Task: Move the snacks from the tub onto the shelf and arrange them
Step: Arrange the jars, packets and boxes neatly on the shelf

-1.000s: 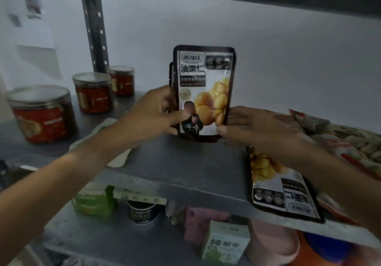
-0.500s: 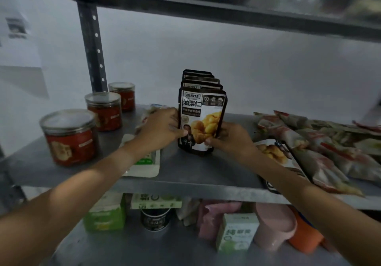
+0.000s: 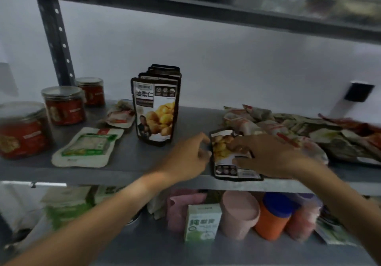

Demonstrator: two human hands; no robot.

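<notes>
Our hands have left the upright pouches (image 3: 156, 109). Right hand (image 3: 266, 156) presses the flat pouch (image 3: 224, 154), fingers spread; left hand (image 3: 185, 158) beside it, loosely curled, empty. Risk: the pouch overhangs the shelf (image 3: 127, 158) edge and could slide off.

A single head-worn camera looks forward and slightly down at a grey metal shelf (image 3: 127, 158) from close range, near enough that both forearms reach in from the bottom edge. The shelf board runs across mid-frame, with the shelf above (image 3: 206, 8) along the top and a lower tier (image 3: 156, 249) beneath. The wide-angle lens bends the edges.
</notes>
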